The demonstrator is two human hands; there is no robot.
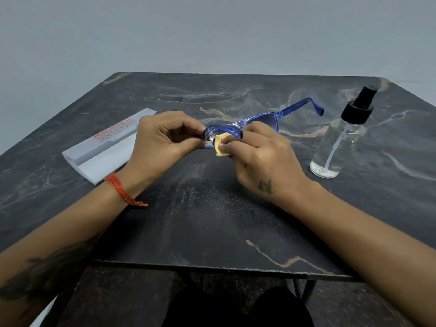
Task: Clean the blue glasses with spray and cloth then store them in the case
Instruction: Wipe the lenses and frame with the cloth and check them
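At centre frame, above the dark marbled table [212,220], the blue glasses [257,120] are held clear of the surface between both hands. The left hand [160,142] pinches the near end of the frame between thumb and curled fingers, presumably to keep the lens steady and off the tabletop while it is wiped. The right hand [262,152] grips a small yellow cloth [221,147], which is pressed against the nearer lens; the cloth is bunched, so that skin is probably kept off the glass. The far temple is unfolded and points toward the upper right of the frame.

Pose: both forearms enter from the lower corners and converge at the centre. The left wrist, bearing an orange thread band [122,192], is bent inward. The right wrist is held straighter, knuckles up, fingers curled over the cloth.

The spray bottle [339,140] stands upright at right of frame, well apart from the hands, cap on. The white glasses case [103,147] lies open at left of frame, just beyond the left hand, ready for storage.

Judgement: the wiping step is in hand; storage is not yet done.
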